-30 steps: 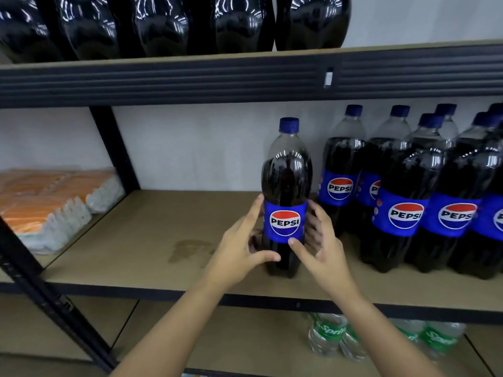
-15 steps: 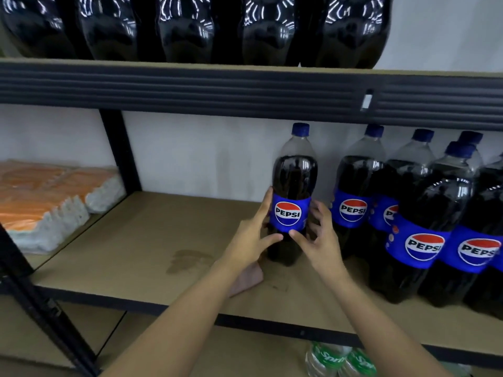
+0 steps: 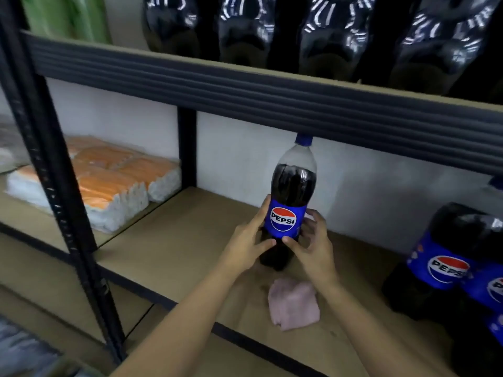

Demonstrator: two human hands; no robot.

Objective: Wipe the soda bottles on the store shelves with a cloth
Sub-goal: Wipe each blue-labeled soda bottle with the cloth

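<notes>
From the head view, both the left hand and the right hand are grasping the soda bottle standing mid-shelf. The cloth is lying untouched near the front edge; wiping likely calls for picking it up next.

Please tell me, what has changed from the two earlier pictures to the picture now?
The held Pepsi bottle now stands farther left, with a wide gap to the other Pepsi bottles. The pink cloth, mostly hidden before, now lies in plain sight on the shelf, in front of the bottle. Unchanged: the left hand and right hand still hold the upright bottle at its label.
</notes>
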